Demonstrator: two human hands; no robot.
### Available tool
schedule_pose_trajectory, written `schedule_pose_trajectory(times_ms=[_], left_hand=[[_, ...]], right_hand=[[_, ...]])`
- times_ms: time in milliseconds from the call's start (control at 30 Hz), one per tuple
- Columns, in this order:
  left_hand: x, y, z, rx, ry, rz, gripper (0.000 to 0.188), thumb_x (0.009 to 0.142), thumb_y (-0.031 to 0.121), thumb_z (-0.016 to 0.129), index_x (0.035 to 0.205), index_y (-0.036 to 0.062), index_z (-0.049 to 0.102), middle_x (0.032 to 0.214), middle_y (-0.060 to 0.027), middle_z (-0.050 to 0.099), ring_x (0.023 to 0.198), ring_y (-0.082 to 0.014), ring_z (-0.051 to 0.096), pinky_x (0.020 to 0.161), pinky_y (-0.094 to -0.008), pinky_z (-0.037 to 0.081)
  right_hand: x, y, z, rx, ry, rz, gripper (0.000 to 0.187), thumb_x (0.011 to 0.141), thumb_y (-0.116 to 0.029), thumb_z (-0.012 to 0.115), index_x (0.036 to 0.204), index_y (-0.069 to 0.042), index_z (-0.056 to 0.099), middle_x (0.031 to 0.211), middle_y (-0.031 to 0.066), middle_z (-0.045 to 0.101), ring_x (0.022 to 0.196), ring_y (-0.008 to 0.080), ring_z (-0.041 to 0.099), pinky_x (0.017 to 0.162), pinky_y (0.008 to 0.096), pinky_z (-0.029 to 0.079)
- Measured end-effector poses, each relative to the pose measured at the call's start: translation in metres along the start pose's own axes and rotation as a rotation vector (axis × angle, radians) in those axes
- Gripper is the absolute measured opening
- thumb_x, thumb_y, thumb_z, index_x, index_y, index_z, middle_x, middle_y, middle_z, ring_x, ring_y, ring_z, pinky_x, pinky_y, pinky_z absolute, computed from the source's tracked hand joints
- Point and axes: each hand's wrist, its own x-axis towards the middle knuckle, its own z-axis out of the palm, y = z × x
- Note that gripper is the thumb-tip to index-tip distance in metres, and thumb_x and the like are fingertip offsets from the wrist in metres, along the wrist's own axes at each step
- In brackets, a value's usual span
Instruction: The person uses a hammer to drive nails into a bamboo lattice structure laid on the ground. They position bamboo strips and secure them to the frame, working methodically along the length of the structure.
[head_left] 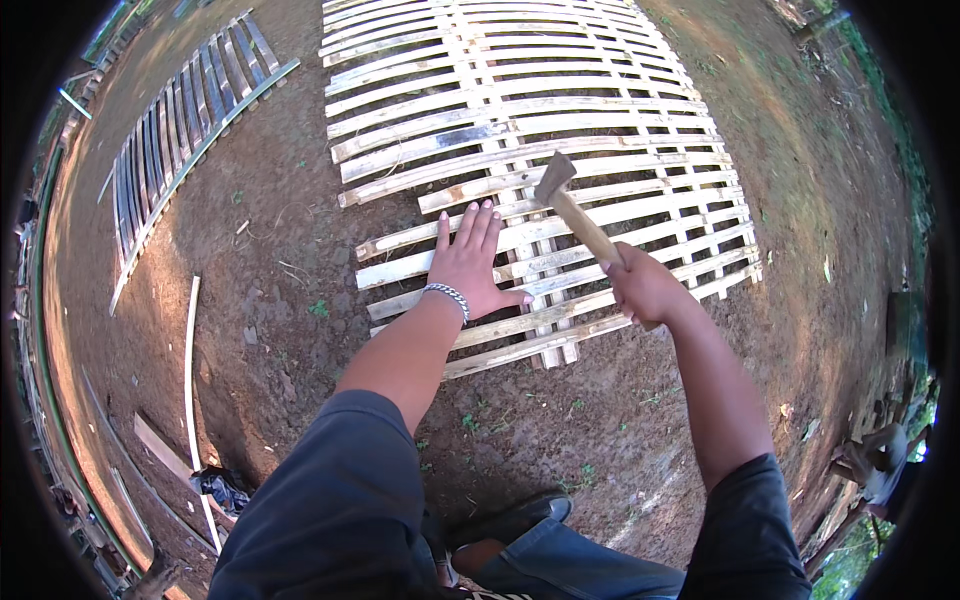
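Observation:
A large panel of pale bamboo slats (590,125), laid crosswise over several long strips, lies on the ground in front of me. My left hand (470,262) rests flat on the slats near the panel's close left end, fingers stretched out and thumb spread, with a chain bracelet (447,297) at the wrist. In my right hand (645,285) is a hatchet (583,218), gripped by its wooden handle. Its dark metal head is raised over the slats, ahead and to the right of my left hand. One slat by my left fingers starts further right than its neighbours.
A second slatted panel (190,125), darker, lies at the far left. A long pale strip (192,370), a flat board (162,448) and a black plastic bag (222,490) are on the dirt at lower left. My shoe (515,520) stands close to the panel's near edge.

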Motion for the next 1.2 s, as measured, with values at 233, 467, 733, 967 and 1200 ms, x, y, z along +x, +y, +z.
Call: schedule_pose_trajectory(times_ms=[233, 467, 733, 967, 1200], left_hand=[[-0.004, -0.007, -0.005, 0.018, 0.008, -0.019, 0.135, 0.073, 0.092, 0.059, 0.166, 0.0034, 0.019, 0.175, -0.0141, 0.012, 0.163, -0.0274, 0.005, 0.13, -0.0571, 0.0], [-0.004, -0.005, -0.007, 0.042, 0.001, -0.018, 0.134, 0.074, 0.094, 0.055, 0.166, 0.0034, 0.019, 0.175, -0.0139, 0.011, 0.163, -0.0272, 0.004, 0.13, -0.0572, 0.0], [-0.002, -0.003, -0.006, 0.044, 0.01, -0.022, 0.135, 0.073, 0.094, 0.057, 0.166, 0.0035, 0.018, 0.175, -0.0136, 0.012, 0.162, -0.0273, 0.006, 0.13, -0.0572, 0.001], [0.0, 0.001, -0.007, 0.031, -0.026, -0.016, 0.138, 0.071, 0.094, 0.059, 0.166, 0.0043, 0.016, 0.175, -0.0133, 0.01, 0.162, -0.0266, 0.004, 0.131, -0.0558, 0.0], [-0.003, -0.002, -0.002, 0.015, 0.018, -0.012, 0.138, 0.07, 0.092, 0.062, 0.166, 0.0039, 0.017, 0.174, -0.0138, 0.014, 0.162, -0.0264, 0.005, 0.131, -0.056, 0.001]], right_hand=[[-0.007, -0.026, -0.002, 0.544, 0.49, -0.148, 0.033, 0.114, -0.036, 0.042, 0.119, -0.003, 0.048, 0.074, 0.0056, 0.057, 0.053, 0.0132, 0.056, 0.048, 0.0324, 0.05], [-0.004, 0.0, 0.02, 0.608, 0.373, -0.114, 0.032, 0.113, -0.029, 0.044, 0.13, -0.002, 0.049, 0.071, 0.0076, 0.059, 0.054, 0.0131, 0.057, 0.045, 0.0308, 0.045], [0.005, 0.019, 0.071, -0.09, 0.352, -0.175, 0.043, 0.113, -0.034, 0.04, 0.129, 0.004, 0.051, 0.085, 0.0189, 0.071, 0.073, 0.0334, 0.072, 0.071, 0.0496, 0.058], [0.005, 0.026, 0.093, -0.214, 0.32, -0.073, 0.034, 0.111, -0.029, 0.046, 0.122, 0.002, 0.051, 0.094, 0.03, 0.07, 0.087, 0.0466, 0.072, 0.082, 0.0557, 0.057], [-0.005, 0.003, 0.084, -0.012, 0.372, -0.023, 0.036, 0.109, -0.03, 0.05, 0.121, 0.004, 0.052, 0.098, 0.0334, 0.07, 0.098, 0.0496, 0.07, 0.085, 0.0581, 0.054]])
